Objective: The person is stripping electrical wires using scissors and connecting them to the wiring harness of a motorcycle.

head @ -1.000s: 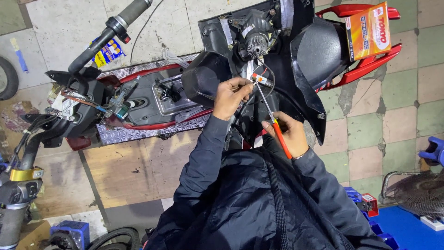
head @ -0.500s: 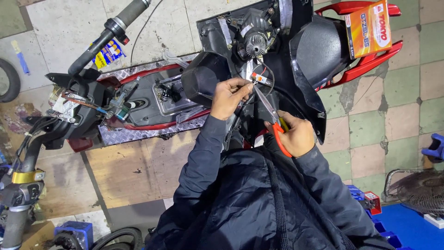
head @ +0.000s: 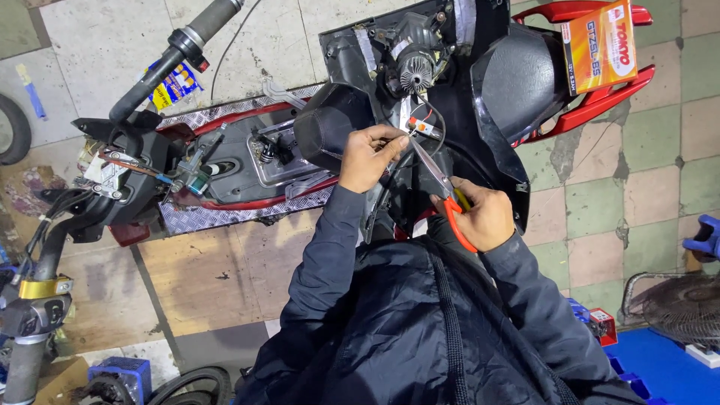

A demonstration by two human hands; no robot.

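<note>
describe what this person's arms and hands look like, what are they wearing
Both arms are covered to the wrist by long sleeves of a dark navy, slightly glossy padded jacket, creased at the elbows. The left hand and right hand are bare: no gloves, and no rings or watch that I can make out.

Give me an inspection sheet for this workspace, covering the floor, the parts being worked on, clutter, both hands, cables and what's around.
Surface: tiled floor, worn and stained.
Job's things: stripped scooter, body panels off; red-handled scissors pointing at the small wires.
Clutter: orange box on the red rear rack; yellow-blue packet on the floor.
Grippers: left hand pinches the wires; right hand grips the scissors.
Cables: thin black cable trailing over the floor near the handlebar.
Surroundings: fan at right; tyre at left edge; a second handlebar lower left.
</note>
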